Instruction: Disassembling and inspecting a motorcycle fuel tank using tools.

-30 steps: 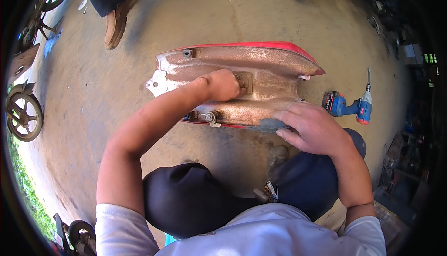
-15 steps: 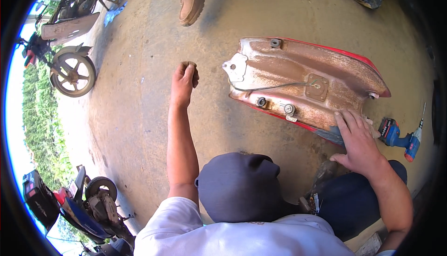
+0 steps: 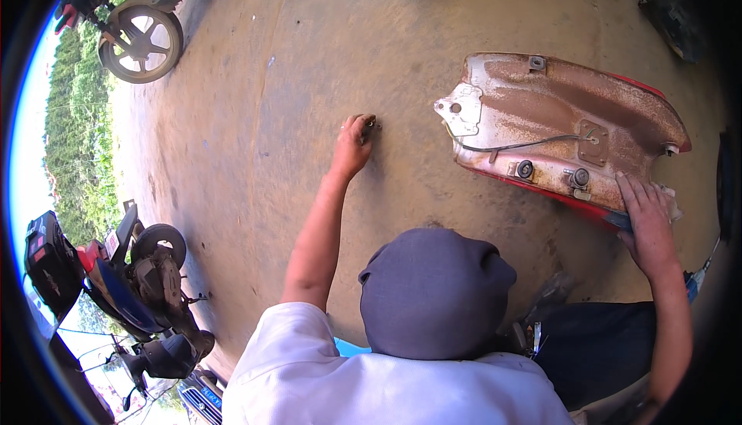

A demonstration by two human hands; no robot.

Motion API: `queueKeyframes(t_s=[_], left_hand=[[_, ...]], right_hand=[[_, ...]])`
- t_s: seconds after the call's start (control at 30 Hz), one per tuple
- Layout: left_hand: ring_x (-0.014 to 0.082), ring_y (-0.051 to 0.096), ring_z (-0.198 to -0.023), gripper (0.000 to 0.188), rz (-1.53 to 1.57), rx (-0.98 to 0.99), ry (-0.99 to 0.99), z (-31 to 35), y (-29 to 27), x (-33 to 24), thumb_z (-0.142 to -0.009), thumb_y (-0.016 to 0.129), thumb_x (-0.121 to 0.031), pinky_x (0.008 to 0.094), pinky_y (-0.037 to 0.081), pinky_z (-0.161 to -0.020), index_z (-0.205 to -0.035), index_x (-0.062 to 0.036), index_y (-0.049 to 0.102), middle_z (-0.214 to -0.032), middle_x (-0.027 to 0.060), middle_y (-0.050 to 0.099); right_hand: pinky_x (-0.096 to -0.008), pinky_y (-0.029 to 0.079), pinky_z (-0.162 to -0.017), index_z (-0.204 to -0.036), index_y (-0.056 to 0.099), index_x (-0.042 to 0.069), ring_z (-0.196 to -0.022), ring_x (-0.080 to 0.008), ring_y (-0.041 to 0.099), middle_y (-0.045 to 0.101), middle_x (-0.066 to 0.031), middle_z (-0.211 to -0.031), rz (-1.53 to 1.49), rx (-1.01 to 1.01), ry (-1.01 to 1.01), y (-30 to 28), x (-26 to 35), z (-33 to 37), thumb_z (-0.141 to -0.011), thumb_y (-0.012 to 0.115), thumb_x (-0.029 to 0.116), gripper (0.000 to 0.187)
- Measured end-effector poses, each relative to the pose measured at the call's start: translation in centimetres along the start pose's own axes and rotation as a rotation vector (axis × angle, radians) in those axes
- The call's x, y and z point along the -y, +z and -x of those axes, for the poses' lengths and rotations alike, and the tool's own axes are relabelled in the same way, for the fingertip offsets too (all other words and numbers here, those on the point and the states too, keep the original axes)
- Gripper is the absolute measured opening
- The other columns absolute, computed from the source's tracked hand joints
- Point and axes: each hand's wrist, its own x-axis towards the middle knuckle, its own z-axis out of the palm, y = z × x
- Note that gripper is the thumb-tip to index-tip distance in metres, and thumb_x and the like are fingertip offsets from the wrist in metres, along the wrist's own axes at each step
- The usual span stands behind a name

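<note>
The fuel tank (image 3: 533, 112) is seen at the right of the frame, laid on the floor with its rusty underside turned up and its red side showing along the lower edge. The right hand (image 3: 648, 212) is laid on the tank's lower right corner, fingers loosely spread over the rim. Well away from it, near the centre of the frame, the left hand (image 3: 354, 145) is held out low over the floor, apart from the right, its fingers closed around a small dark piece (image 3: 372, 122); what kind of piece cannot be told.

So, how far along? The tank is already off any bike, and its underside is fully laid bare. Much is still fixed there: the square plate (image 3: 593, 143), the thin wire (image 3: 514, 147) run from it towards the pale bracket (image 3: 464, 112), and two round mounts (image 3: 525, 168) by the lower edge. The work is judged to be part-way; how much is left cannot be told.

Now the containers. The tank's inside is hidden, so whether any fuel is held cannot be said. At lower left, a black box (image 3: 52, 259) is carried on a motorbike (image 3: 127, 301), its contents out of sight.
</note>
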Motion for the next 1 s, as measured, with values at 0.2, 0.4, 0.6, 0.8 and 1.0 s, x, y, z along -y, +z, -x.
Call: queueKeyframes(t_s=[0.2, 0.4, 0.6, 0.8, 1.0], left_hand=[[0.0257, 0.064, -0.126, 0.060, 0.410, -0.018, -0.212, -0.1, 0.5, 2.0, -0.082, 0.055, 0.007, 0.0358, 0.053, -0.102, -0.140, -0.0039, 0.059, -0.136, 0.0153, 0.065], [0.0228, 0.067, -0.116, 0.042, 0.415, -0.181, -0.183, -2.2, 0.4, 1.8, -0.093, 0.056, 0.001, 0.0352, 0.054, -0.093, -0.134, -0.0013, 0.062, -0.126, 0.0144, 0.069], [0.0316, 0.054, -0.135, 0.057, 0.282, 0.044, 0.402, -5.4, 0.3, -22.9, -0.102, 0.065, -0.034, 0.0435, 0.047, -0.107, -0.149, -0.0045, 0.051, -0.149, 0.0184, 0.051], [0.0478, 0.034, -0.148, 0.087, 0.077, 0.078, 0.913, -9.5, 5.0, -40.4, -0.090, 0.075, -0.046, 0.0566, 0.034, -0.119, -0.158, -0.0087, 0.037, -0.159, 0.0276, 0.035], [0.0464, 0.025, -0.154, 0.079, -0.114, -0.058, 0.760, -15.4, 9.3, -42.7, -0.086, 0.076, -0.040, 0.0648, 0.031, -0.118, -0.154, -0.0137, 0.046, -0.159, 0.0262, 0.037]], right_hand=[[-0.0510, 0.028, -0.126, -0.153, 0.044, 0.008, -0.140, -0.0372, 0.046, 0.053, -0.0140, -0.148, 0.348, -0.060, -0.084, 2.3, -6.6, 0.5, -0.087, 0.056, 0.000, 0.068], [-0.0484, 0.029, -0.126, -0.141, 0.056, 0.006, -0.146, -0.0302, 0.044, 0.055, -0.0110, -0.149, 0.475, -0.155, -0.119, 2.3, -9.0, -1.7, -0.093, 0.049, 0.012, 0.048], [-0.0470, 0.029, -0.126, -0.138, 0.058, 0.009, -0.149, -0.0269, 0.041, 0.054, -0.0076, -0.150, 0.510, -0.266, -0.173, 4.7, -10.6, -2.9, -0.094, 0.052, 0.013, 0.045], [-0.0480, 0.027, -0.128, -0.140, 0.058, 0.010, -0.152, -0.0258, 0.036, 0.052, -0.0064, -0.153, 0.498, -0.265, -0.227, 3.7, -11.2, -2.2, -0.092, 0.057, 0.012, 0.048], [-0.0494, 0.032, -0.125, -0.141, 0.053, -0.006, -0.146, -0.0343, 0.045, 0.056, -0.0228, -0.145, 0.392, -0.159, -0.139, 3.0, -4.2, -2.8, -0.089, 0.063, 0.010, 0.055]])
